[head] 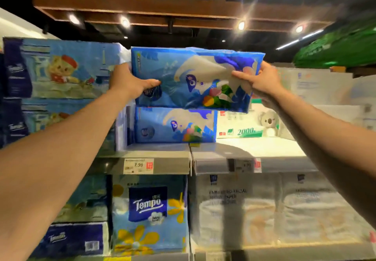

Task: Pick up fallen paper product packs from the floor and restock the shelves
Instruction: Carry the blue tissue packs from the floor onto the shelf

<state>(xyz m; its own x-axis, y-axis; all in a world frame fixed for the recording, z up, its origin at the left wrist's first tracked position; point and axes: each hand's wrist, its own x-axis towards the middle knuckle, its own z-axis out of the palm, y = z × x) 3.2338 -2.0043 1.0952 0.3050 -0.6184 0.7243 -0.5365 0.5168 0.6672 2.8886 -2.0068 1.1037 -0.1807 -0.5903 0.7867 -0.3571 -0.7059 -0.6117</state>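
Observation:
A blue tissue pack with a white bird and flowers printed on it is held up at head height in front of the shelving. My left hand grips its left end, thumb across the front. My right hand grips its right end, thumb on the front face. Directly beneath it stands a matching blue pack on the upper shelf. The held pack sits slightly tilted, its right side lower, and touches or nearly touches the top of the pack below.
Blue bear-print packs stand to the left. At right on the same shelf are a white koala-print pack and bare shelf. Below hang price tags, with Tempo packs and white facial tissue packs. Green packs sit upper right.

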